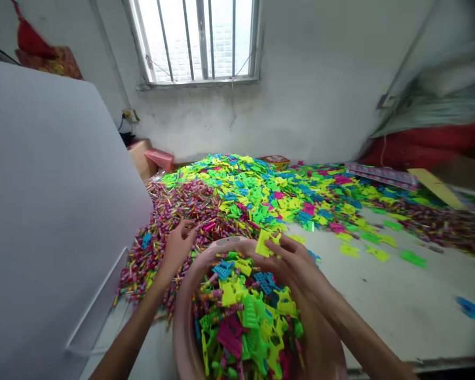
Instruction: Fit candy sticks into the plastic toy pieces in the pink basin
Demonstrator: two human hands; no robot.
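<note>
Yellow plastic piece (266,243) is pinched by the fingers of my right hand (295,263) over the pink basin (181,316); my left hand (177,247) touches the stick pile (182,203), and I cannot tell whether its fingers grip anything.

Laid left hand (177,247) on heap of small multicoloured sticks (182,208). Pinched yellow flat plastic piece (264,243) in grip of right hand (292,262), just above rim of pink round plastic basin (221,246) full of neon plastic pieces. Faced wide heap of flat neon plastic pieces (277,192) below barred window (198,39).
</note>
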